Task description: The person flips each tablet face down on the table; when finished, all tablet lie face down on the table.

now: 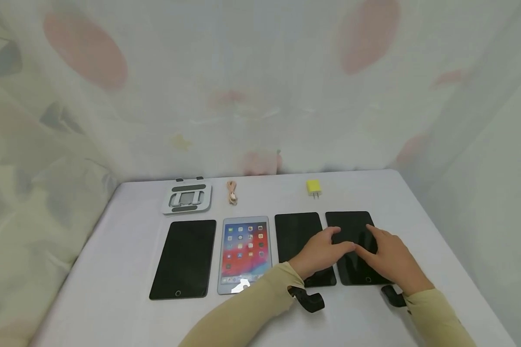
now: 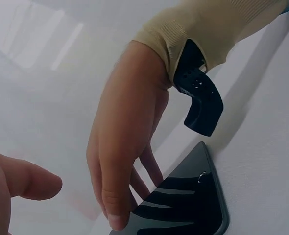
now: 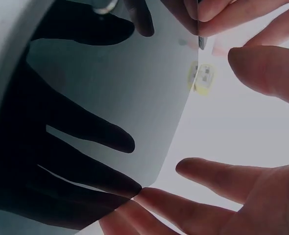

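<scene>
Four tablets lie in a row on the white table, and both hands are over the right end of it. My left hand (image 1: 323,248) reaches across the third tablet (image 1: 297,226), a black one, towards the black tablet (image 1: 347,222) at the far right. My right hand (image 1: 392,255) spreads over the right side of that last tablet, its thumb tip close to the left thumb. Fingertips of the right hand (image 3: 272,186) meet their dark reflections at the tablet's edge (image 3: 156,181) in the right wrist view. Neither hand grips anything.
Left of the hands are a lit tablet (image 1: 247,248) showing app icons and another black tablet (image 1: 184,260). Along the back lie a silver folding stand (image 1: 186,197), a coiled cable (image 1: 232,193) and a yellow plug adapter (image 1: 313,187). Patterned curtains enclose the table.
</scene>
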{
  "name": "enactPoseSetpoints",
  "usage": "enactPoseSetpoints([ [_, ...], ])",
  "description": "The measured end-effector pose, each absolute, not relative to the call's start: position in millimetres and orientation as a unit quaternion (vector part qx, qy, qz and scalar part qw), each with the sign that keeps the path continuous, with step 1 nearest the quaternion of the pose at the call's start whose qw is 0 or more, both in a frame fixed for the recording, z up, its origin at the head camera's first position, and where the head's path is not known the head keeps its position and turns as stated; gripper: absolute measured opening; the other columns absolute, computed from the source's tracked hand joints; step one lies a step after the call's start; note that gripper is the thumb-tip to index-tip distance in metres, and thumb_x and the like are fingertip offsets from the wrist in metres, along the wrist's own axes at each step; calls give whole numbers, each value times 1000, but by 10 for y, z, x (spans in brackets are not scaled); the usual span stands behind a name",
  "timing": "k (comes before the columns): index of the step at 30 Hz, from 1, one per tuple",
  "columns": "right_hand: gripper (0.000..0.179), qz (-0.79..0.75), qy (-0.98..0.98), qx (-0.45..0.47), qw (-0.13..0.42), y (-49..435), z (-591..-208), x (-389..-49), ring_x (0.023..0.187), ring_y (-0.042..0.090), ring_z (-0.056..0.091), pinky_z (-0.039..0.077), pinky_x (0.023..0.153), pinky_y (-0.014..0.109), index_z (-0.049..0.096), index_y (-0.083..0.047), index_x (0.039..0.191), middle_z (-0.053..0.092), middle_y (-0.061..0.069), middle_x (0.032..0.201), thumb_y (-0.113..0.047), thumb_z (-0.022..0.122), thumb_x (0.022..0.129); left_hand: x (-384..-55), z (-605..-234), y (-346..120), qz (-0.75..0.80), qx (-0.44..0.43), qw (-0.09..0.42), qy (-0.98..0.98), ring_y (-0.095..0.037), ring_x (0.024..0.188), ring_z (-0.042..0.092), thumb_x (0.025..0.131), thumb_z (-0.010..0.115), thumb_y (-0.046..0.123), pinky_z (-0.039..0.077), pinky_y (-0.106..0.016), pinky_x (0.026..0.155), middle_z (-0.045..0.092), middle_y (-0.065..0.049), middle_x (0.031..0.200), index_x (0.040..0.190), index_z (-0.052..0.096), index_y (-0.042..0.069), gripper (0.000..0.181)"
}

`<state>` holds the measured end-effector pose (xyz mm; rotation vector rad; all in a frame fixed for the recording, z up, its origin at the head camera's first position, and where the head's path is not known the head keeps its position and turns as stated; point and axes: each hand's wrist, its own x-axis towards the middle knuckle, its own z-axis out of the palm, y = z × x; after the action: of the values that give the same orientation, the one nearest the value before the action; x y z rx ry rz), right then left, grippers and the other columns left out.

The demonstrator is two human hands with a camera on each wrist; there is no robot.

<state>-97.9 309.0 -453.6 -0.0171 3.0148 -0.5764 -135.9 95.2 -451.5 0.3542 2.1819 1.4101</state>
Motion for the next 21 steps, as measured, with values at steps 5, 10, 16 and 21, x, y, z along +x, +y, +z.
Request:
enactPoseSetpoints([
  [5,86,-189,981,-12,40,3111,-4496,-1012,133,64,54,48,106,75,44,14,156,54,45,148,-50,67,104,-1352,-4511,961,530,119,250,801,-25,148,56,100,70,53,55,-47,114,55,-1,164,163,49,19,74],
  [10,88,-191,980,-11,47,3127,-4475,-1035,133,64,55,49,105,74,45,14,155,55,44,146,-55,65,104,-1356,-4534,978,550,105,239,793,-24,148,56,99,74,47,54,-47,114,55,-4,163,162,50,16,74],
  [16,95,-194,979,2,69,3137,-4452,-1076,134,62,55,51,104,74,44,13,156,54,44,149,-64,60,104,-1370,-4546,986,581,84,239,774,-26,146,56,97,77,34,55,-47,114,56,-10,161,159,54,13,69],
  [21,97,-197,977,7,80,3151,-4440,-1101,133,63,56,52,101,74,43,13,157,52,44,149,-67,58,104,-1365,-4529,1004,618,62,231,749,-28,145,57,97,78,25,55,-48,114,57,-12,159,155,57,11,64],
])
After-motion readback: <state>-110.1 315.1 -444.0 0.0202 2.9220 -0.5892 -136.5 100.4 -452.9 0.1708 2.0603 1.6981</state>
